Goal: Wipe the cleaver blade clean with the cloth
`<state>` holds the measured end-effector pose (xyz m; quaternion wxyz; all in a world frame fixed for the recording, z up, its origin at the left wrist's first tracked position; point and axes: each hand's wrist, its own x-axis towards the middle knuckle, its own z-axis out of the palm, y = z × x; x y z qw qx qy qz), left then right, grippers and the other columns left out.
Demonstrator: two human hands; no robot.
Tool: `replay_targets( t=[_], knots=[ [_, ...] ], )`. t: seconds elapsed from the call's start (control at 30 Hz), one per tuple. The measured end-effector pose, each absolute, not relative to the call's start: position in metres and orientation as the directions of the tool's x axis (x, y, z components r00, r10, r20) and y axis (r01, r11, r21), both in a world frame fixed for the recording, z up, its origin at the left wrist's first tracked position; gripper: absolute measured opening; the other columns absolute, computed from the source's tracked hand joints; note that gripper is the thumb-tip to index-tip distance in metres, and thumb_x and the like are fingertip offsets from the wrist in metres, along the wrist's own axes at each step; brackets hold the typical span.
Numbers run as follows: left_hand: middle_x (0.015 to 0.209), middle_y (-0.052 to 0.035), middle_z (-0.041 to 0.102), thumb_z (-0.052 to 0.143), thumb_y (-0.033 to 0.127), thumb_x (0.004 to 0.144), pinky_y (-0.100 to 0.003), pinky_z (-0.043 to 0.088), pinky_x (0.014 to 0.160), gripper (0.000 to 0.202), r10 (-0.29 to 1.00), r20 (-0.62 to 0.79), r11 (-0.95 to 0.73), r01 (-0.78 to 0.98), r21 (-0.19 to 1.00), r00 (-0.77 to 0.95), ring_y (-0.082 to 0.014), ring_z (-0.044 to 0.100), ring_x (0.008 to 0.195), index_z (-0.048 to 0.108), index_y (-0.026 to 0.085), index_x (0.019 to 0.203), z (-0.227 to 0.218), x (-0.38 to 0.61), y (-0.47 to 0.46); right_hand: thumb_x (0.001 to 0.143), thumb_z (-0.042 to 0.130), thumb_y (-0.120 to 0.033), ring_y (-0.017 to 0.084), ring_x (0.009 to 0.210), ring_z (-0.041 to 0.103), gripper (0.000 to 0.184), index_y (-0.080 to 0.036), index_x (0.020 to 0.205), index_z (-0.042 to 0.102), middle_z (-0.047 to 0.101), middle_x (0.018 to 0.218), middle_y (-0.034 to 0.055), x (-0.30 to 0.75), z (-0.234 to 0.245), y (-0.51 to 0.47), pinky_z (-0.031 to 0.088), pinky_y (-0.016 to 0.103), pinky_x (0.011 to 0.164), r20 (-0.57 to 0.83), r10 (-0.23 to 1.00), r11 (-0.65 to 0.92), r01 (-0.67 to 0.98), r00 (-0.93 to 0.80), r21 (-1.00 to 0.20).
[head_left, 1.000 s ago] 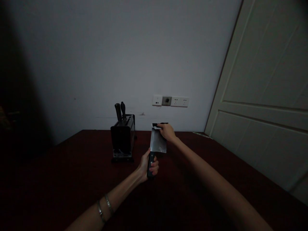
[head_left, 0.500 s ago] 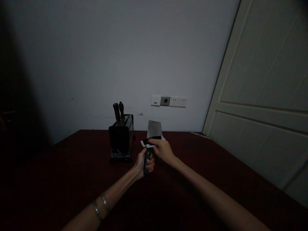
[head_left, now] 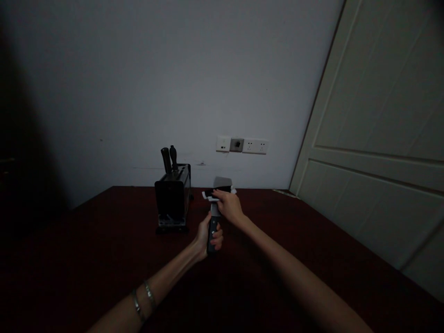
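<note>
My left hand (head_left: 207,235) is wrapped round the dark riveted handle of a cleaver (head_left: 213,226), whose broad blade points away from me toward the wall. Across the blade lies a black and white cloth (head_left: 218,193), pinched by my right hand (head_left: 229,205). The blade's far end shows beyond the cloth, and a short strip of metal shows between cloth and handle. Most of the blade's middle is covered. Left of the hands stands a dark knife block (head_left: 172,199) with two black knife handles (head_left: 169,159) sticking up from its top.
All this is over a dark red table (head_left: 277,240). Behind it is a pale wall with a row of sockets (head_left: 242,144). A light panelled door (head_left: 374,185) stands at the right.
My right hand and the cloth have slid along the blade, away from the handle toward the far end. My left hand keeps its grip on the handle.
</note>
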<state>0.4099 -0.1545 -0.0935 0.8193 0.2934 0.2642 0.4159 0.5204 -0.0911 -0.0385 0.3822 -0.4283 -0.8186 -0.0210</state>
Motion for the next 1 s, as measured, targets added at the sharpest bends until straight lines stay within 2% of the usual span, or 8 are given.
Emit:
replay_targets(
  t=[0.17,0.27,0.37,0.43,0.6,0.77,0.9,1.0],
  knots=[
    [0.035,0.0046,0.030,0.015,0.054,0.087,-0.019,0.025,0.026,0.057,0.867,-0.198,0.435,-0.498,0.750,0.458,-0.0066,0.022,0.024,0.040,0.017,0.052,-0.100,0.403,-0.146,0.067,0.045,0.000,0.013,0.109,0.054,0.048,-0.023,0.105,0.063,0.061,0.114,0.0017,0.522,-0.075,-0.127,0.038,0.028,0.097,0.653,0.685,0.679,0.606,-0.323,-0.413],
    [0.035,0.0051,0.030,0.014,0.053,0.087,-0.018,0.025,0.025,0.055,0.881,-0.163,0.388,-0.482,0.786,0.444,-0.0065,0.021,0.024,0.040,0.017,0.053,-0.101,0.400,-0.144,0.068,0.044,-0.001,0.012,0.108,0.055,0.048,-0.023,0.106,0.063,0.061,0.114,0.0007,0.530,-0.077,-0.128,0.039,0.026,0.097,0.677,0.656,0.718,0.554,-0.334,-0.421],
    [0.035,0.0058,0.029,0.017,0.061,0.084,-0.018,0.025,0.026,0.057,0.859,-0.140,0.398,-0.471,0.787,0.492,-0.0061,0.020,0.025,0.039,0.017,0.053,-0.099,0.402,-0.147,0.067,0.044,0.000,0.012,0.109,0.054,0.047,-0.020,0.105,0.064,0.061,0.115,0.0014,0.540,-0.061,-0.107,0.037,0.025,0.098,0.711,0.639,0.705,0.593,-0.294,-0.389],
    [0.035,0.0061,0.028,0.017,0.063,0.084,-0.018,0.026,0.026,0.059,0.838,-0.134,0.423,-0.474,0.772,0.529,-0.0058,0.020,0.025,0.039,0.017,0.053,-0.098,0.404,-0.150,0.067,0.045,0.000,0.012,0.108,0.055,0.046,-0.020,0.104,0.065,0.062,0.113,0.0011,0.547,-0.044,-0.085,0.038,0.024,0.097,0.715,0.663,0.638,0.667,-0.222,-0.385],
    [0.036,0.0056,0.029,0.019,0.061,0.084,-0.018,0.026,0.026,0.058,0.811,-0.155,0.463,-0.456,0.760,0.564,-0.0059,0.020,0.026,0.040,0.017,0.054,-0.095,0.409,-0.156,0.070,0.046,-0.003,0.017,0.107,0.056,0.043,-0.020,0.105,0.064,0.062,0.112,0.0028,0.559,-0.011,-0.046,0.039,0.032,0.097,0.723,0.679,0.569,0.716,-0.131,-0.404],
    [0.036,0.0058,0.029,0.019,0.061,0.084,-0.018,0.025,0.027,0.058,0.838,-0.100,0.422,-0.521,0.742,0.536,-0.0056,0.020,0.025,0.038,0.017,0.052,-0.092,0.403,-0.153,0.069,0.048,-0.003,0.015,0.108,0.055,0.044,-0.023,0.103,0.065,0.062,0.113,0.0011,0.546,-0.032,-0.074,0.039,0.030,0.097,0.718,0.669,0.606,0.701,-0.193,-0.377],
    [0.037,0.0054,0.029,0.019,0.056,0.087,-0.018,0.025,0.027,0.055,0.874,-0.091,0.384,-0.563,0.731,0.478,-0.0058,0.021,0.026,0.040,0.017,0.054,-0.091,0.397,-0.148,0.067,0.046,-0.001,0.014,0.108,0.055,0.048,-0.025,0.105,0.063,0.061,0.113,0.0005,0.532,-0.065,-0.114,0.040,0.030,0.096,0.695,0.645,0.698,0.616,-0.318,-0.365],
    [0.037,0.0053,0.029,0.018,0.054,0.087,-0.019,0.025,0.027,0.055,0.881,-0.081,0.369,-0.570,0.734,0.466,-0.0062,0.021,0.025,0.041,0.016,0.054,-0.092,0.397,-0.148,0.067,0.044,0.000,0.013,0.109,0.054,0.050,-0.025,0.106,0.063,0.061,0.114,0.0002,0.533,-0.070,-0.122,0.040,0.030,0.096,0.697,0.617,0.738,0.578,-0.366,-0.350]
  ],
)
